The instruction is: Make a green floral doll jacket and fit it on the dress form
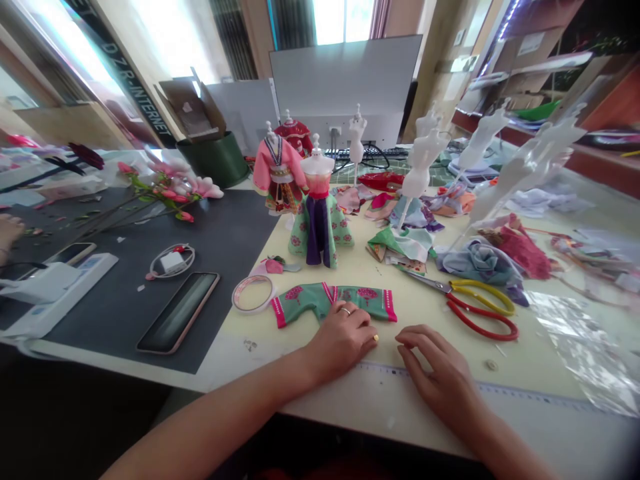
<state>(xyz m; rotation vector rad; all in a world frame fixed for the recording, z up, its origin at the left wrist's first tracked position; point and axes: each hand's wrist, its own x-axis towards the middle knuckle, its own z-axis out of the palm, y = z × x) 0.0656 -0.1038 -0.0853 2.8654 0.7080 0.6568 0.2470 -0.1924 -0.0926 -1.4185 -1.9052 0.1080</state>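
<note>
A small green doll jacket (300,300) with pink cuffs lies flat on the pale table. My left hand (345,337) rests over its lower middle, fingers curled, pressing on the cloth and partly hiding it; a small yellow item (375,338) shows at its fingertip. To the right, my right hand (435,357) lies on the table beside the ruler (530,395), apart from the jacket, with thumb and fingers apart and nothing between them. A roll of clear tape (253,294) is left of the jacket.
Scissors (480,307) with red and yellow handles lie at the right, near fabric scraps (480,263). Dressed doll forms (320,220) and bare white ones (425,160) stand behind. A phone (179,313) and a power strip (65,293) are at the left.
</note>
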